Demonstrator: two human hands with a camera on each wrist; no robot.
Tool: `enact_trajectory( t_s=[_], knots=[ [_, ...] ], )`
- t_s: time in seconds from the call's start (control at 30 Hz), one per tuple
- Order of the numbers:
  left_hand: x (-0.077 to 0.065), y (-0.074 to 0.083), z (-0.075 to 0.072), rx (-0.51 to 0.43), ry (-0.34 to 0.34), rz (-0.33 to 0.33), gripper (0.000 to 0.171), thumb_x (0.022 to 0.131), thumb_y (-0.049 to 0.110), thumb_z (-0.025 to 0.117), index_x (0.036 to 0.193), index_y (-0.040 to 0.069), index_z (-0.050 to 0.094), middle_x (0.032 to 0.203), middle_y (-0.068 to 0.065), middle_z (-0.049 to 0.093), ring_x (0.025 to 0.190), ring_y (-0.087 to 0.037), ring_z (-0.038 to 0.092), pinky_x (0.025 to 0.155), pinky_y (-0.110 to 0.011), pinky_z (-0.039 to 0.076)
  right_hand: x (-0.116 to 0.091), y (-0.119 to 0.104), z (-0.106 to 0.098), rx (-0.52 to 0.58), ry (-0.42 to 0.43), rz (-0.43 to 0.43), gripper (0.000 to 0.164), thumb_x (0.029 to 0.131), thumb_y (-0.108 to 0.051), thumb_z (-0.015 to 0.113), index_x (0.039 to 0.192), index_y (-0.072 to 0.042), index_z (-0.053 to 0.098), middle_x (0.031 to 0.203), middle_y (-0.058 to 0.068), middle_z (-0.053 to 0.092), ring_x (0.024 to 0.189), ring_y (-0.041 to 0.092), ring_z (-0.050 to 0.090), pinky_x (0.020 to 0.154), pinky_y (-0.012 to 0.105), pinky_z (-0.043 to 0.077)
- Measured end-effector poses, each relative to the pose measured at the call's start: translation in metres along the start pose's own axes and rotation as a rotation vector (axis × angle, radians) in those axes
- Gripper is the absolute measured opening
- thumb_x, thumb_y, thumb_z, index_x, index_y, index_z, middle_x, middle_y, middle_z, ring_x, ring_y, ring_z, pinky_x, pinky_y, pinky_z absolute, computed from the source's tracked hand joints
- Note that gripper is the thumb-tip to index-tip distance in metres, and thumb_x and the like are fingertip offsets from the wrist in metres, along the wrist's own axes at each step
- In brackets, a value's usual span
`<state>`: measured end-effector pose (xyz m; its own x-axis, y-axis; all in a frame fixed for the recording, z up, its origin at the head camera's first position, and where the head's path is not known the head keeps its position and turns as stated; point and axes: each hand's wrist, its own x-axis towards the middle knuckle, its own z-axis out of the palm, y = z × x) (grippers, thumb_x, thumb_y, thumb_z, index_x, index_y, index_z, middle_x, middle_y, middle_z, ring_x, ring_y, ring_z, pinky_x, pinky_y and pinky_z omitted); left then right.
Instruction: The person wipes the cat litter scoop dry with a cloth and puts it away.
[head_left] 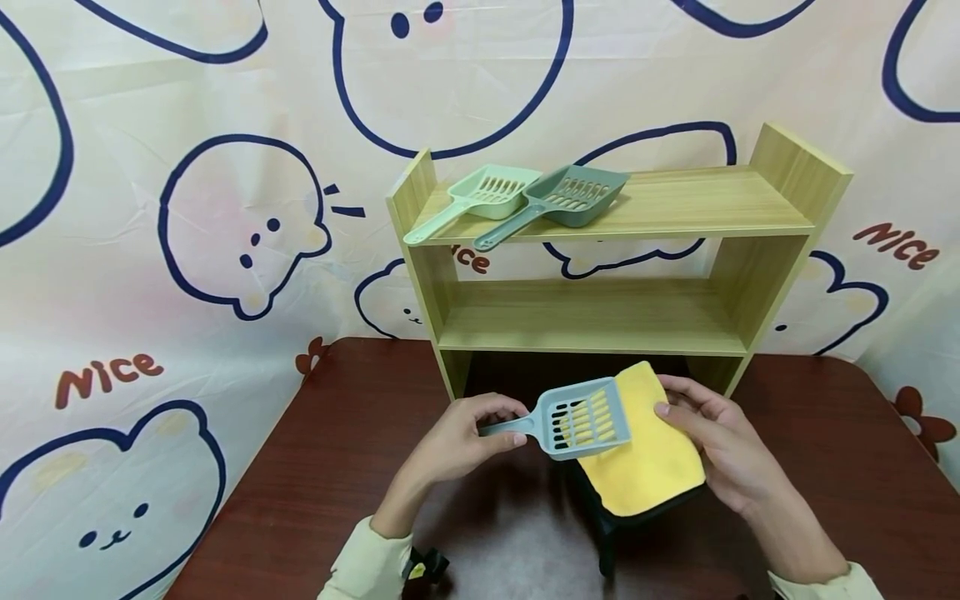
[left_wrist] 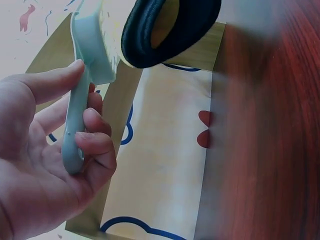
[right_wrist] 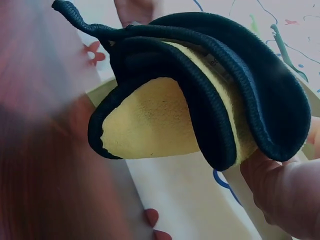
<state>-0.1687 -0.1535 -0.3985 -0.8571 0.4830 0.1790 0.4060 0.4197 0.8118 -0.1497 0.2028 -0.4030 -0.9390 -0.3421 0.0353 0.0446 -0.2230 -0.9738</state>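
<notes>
My left hand point(head_left: 457, 442) pinches the handle of a pale blue slotted litter scoop point(head_left: 540, 422), held above the table. In the left wrist view, the thumb and fingers wrap the scoop's handle point(left_wrist: 76, 120). My right hand point(head_left: 723, 446) holds a yellow cloth point(head_left: 648, 467) with a dark border, its thumb on the yellow face. The cloth lies behind the scoop's pan, showing through the slots; whether they touch cannot be told. In the right wrist view, the cloth point(right_wrist: 150, 120) hangs in folds with dark edging and a loop at one corner.
A wooden shelf unit point(head_left: 592, 317) stands at the back of the dark red-brown table point(head_left: 300, 500). On its top board lie a light green scoop point(head_left: 468, 198) and a dark green scoop point(head_left: 536, 204), handles over the front edge. A small black object point(head_left: 431, 565) shows beside the left sleeve.
</notes>
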Motion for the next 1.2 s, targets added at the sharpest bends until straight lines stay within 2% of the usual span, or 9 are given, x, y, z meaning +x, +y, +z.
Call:
enact_trajectory(
  t_s=[0.33, 0.63, 0.97, 1.2],
  knots=[
    [-0.004, -0.002, -0.006, -0.025, -0.040, 0.014, 0.021, 0.099, 0.018, 0.078, 0.120, 0.013, 0.077, 0.101, -0.003, 0.075, 0.090, -0.012, 0.063, 0.081, -0.027, 0.052, -0.003, -0.008, -0.010, -0.017, 0.055, -0.042, 0.033, 0.111, -0.006, 0.054, 0.138, -0.023, 0.066, 0.112, -0.003, 0.073, 0.094, 0.014, 0.078, 0.071, 0.036, 0.066],
    [-0.004, -0.002, -0.008, -0.058, -0.072, 0.035, 0.023, 0.099, 0.018, 0.079, 0.121, 0.012, 0.076, 0.102, -0.005, 0.076, 0.088, -0.012, 0.064, 0.079, -0.026, 0.051, -0.003, -0.007, -0.012, -0.022, 0.080, -0.038, 0.034, 0.111, -0.005, 0.055, 0.137, -0.023, 0.067, 0.113, -0.002, 0.074, 0.094, 0.015, 0.078, 0.071, 0.037, 0.066],
    [-0.001, 0.001, -0.002, -0.058, -0.089, 0.036, 0.021, 0.100, 0.019, 0.078, 0.121, 0.016, 0.076, 0.103, 0.000, 0.076, 0.088, -0.010, 0.063, 0.077, -0.025, 0.049, -0.001, -0.005, -0.005, -0.015, 0.050, -0.030, 0.033, 0.112, -0.007, 0.054, 0.139, -0.023, 0.064, 0.114, -0.002, 0.074, 0.096, 0.014, 0.078, 0.072, 0.036, 0.066],
    [0.004, 0.007, 0.001, -0.100, -0.081, 0.050, 0.023, 0.101, 0.019, 0.076, 0.123, 0.011, 0.075, 0.103, -0.007, 0.077, 0.087, -0.012, 0.065, 0.077, -0.024, 0.049, 0.004, -0.002, -0.001, 0.017, 0.045, -0.038, 0.033, 0.113, -0.007, 0.052, 0.140, -0.022, 0.063, 0.118, 0.000, 0.074, 0.099, 0.016, 0.078, 0.073, 0.035, 0.066]
  ],
)
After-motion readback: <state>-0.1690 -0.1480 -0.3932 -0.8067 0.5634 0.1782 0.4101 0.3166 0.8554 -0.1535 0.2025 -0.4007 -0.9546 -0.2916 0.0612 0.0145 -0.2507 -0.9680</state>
